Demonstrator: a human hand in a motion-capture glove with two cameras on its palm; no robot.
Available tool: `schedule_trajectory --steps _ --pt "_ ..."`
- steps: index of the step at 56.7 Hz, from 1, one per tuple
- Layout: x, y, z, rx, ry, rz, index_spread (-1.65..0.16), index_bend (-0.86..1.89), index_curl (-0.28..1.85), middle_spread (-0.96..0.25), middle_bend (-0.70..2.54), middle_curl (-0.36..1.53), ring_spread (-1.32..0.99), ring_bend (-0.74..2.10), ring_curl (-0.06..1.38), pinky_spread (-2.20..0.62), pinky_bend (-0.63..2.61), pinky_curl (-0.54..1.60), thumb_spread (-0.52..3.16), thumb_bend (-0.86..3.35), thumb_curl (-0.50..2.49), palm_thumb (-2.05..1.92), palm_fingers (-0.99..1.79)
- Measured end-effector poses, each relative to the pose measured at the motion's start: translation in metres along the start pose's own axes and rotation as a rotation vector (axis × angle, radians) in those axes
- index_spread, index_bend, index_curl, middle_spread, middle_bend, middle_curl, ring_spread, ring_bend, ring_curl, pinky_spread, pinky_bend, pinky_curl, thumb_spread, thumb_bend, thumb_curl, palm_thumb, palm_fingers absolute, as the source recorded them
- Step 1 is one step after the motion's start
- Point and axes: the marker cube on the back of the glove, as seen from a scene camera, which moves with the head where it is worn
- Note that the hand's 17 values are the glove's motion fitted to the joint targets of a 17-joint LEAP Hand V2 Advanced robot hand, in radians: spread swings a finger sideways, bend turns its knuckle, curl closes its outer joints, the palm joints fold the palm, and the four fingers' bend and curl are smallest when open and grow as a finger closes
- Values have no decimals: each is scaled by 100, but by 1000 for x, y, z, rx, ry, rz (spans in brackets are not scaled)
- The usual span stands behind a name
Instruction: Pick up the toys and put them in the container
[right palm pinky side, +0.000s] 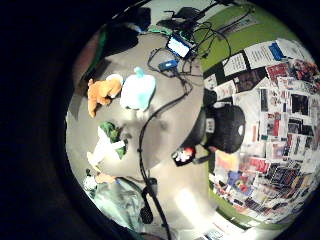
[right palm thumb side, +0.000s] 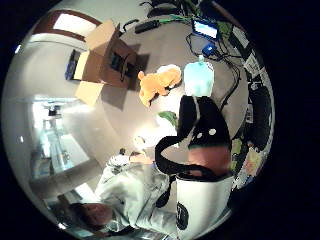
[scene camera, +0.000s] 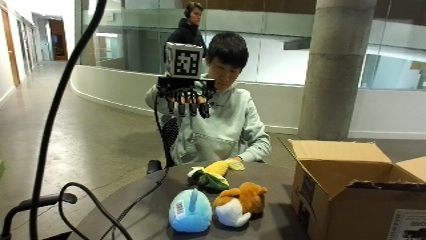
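Three plush toys lie on the dark round table (scene camera: 133, 210): a light blue one (scene camera: 190, 212), an orange and white one (scene camera: 238, 202) beside it, and a green, yellow and white one (scene camera: 212, 177) behind them. They also show in the palm views: blue toy (right palm pinky side: 137, 90), orange toy (right palm pinky side: 102, 92), green toy (right palm pinky side: 110, 142). My gloved right hand (scene camera: 188, 102) hangs high above the table at chest height, fingers pointing down and relaxed, holding nothing. The open cardboard box (scene camera: 353, 195) stands at the table's right side, flaps up. The bare left hand rests by the green toy's yellow end.
A thick black cable (scene camera: 60, 100) runs from my hand down across the table's left part. A small lit screen (right palm pinky side: 178, 46), a blue device and more cables lie on the table's far end. The box (right palm thumb side: 102, 57) sits near the orange toy (right palm thumb side: 157, 82).
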Motion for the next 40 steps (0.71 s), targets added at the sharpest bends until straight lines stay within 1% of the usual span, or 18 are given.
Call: schedule_trajectory --steps 4,7,11,16,23,31,40 --pt "0 -1 -1 -11 8 -6 -16 16 6 -3 15 4 -6 27 5 -2 52 14 68 18 5 19 17" --pt "-3 2 -3 -33 11 22 -20 17 9 -4 16 6 -7 28 7 -2 55 17 89 20 7 20 15" --pt "-5 1 -4 -40 20 38 -23 17 12 -4 17 8 -9 31 9 -2 57 20 111 22 11 20 13" --pt "-6 -2 -5 -34 31 30 -25 17 15 -5 18 12 -10 35 11 -2 59 22 130 24 14 19 12" --pt "-10 -5 -6 -43 40 33 -27 17 19 -5 19 16 -11 37 13 -3 61 25 145 24 18 17 10" --pt "-12 -12 -4 -42 14 33 -27 17 22 -5 18 19 -11 40 15 -3 63 27 154 24 22 15 7" --pt "-5 -39 15 22 -20 -3 -28 14 23 -5 14 21 -10 37 17 -2 73 31 155 20 24 9 -10"
